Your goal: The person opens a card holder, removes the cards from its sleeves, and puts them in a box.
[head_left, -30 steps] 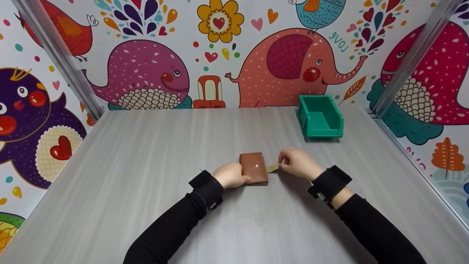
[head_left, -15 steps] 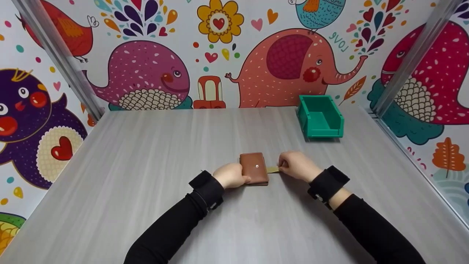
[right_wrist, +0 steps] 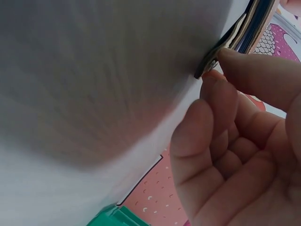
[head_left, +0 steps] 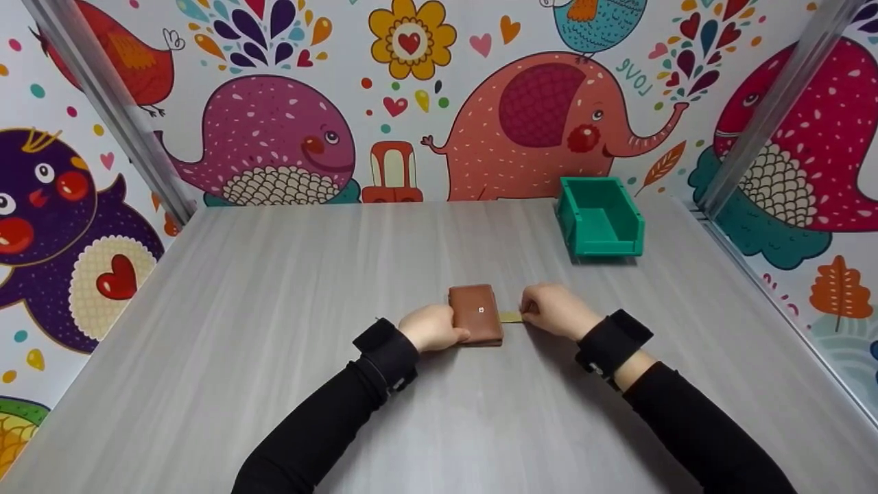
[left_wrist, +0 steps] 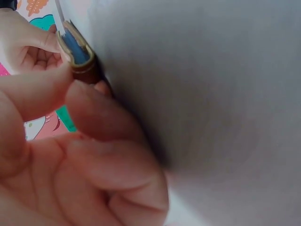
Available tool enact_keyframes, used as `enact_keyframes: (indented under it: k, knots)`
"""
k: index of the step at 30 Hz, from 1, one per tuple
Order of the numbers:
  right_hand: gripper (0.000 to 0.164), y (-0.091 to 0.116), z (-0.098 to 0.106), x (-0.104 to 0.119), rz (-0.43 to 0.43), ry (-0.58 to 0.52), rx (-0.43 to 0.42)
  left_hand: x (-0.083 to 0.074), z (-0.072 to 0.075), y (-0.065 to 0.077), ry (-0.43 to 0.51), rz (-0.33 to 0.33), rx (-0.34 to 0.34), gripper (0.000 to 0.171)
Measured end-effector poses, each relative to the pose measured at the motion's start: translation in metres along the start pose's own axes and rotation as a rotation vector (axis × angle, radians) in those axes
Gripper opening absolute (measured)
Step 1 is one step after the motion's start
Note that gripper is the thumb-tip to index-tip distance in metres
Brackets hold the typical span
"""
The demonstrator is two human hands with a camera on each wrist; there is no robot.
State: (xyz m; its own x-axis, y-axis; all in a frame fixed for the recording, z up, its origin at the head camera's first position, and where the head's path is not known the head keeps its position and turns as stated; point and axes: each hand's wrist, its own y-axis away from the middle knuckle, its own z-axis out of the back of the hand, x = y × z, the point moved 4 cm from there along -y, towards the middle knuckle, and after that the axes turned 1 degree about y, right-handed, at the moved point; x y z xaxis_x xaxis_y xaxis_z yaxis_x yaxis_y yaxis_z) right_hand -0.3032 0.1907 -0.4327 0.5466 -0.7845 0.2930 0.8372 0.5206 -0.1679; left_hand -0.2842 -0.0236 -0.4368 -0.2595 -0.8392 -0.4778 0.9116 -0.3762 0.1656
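Counter: pale and streaked, the counter (head_left: 309,261) carries everything at work here.
Bin: the green bin (head_left: 607,248) stands at the back right, beyond the right hand (head_left: 559,310) and well apart from it.
Wallet: the brown wallet (head_left: 475,314) lies flat and folded on the counter between the hands, its long axis running away from the person; blue layers (left_wrist: 77,49) show in its end from the left wrist.
Right hand: to the right of the wallet and apart from its cover, thumb and finger together, pinching the outer end of the strap.
Left hand: the left hand (head_left: 431,328) grips the wallet's left edge toward the near corner, thumb over the cover, fingers clamped on it; it is the nearer hand to the wallet's body.
Strap: the short tan strap (head_left: 510,317) bridges wallet and right fingers, sticking out from the right long edge, crosswise to the long axis, so the cover lies directly left of the pinch.
Stud: a small metal stud (right_wrist: 212,65) shows by the pinching fingers; whether it is fastened cannot be told.
Change: against one second ago, the right hand sits slightly nearer the person and the strap runs more level; wallet and left hand look unmoved.
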Motion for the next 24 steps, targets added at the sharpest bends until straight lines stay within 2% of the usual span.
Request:
enact_keyframes:
  k: [9, 13, 17, 20, 24]
  knots:
    - [0.011, 0.0, 0.001, 0.0, 0.097, -0.042, -0.061, -0.003, 0.003, 0.0, -0.023, -0.02, 0.0, 0.025]
    - [0.008, -0.001, 0.001, 0.001, 0.053, -0.045, -0.023, -0.004, 0.008, 0.0, -0.053, 0.012, -0.013, 0.027]
    - [0.007, -0.002, -0.001, -0.001, 0.016, -0.035, 0.009, -0.009, 0.014, -0.001, -0.079, 0.043, -0.059, 0.029]
    - [0.007, -0.003, -0.002, -0.002, -0.007, -0.029, 0.019, -0.018, 0.017, -0.002, -0.091, 0.038, -0.085, 0.03]
    - [0.008, -0.002, -0.001, -0.001, -0.02, -0.032, 0.019, -0.031, 0.015, -0.005, -0.108, -0.001, -0.111, 0.029]
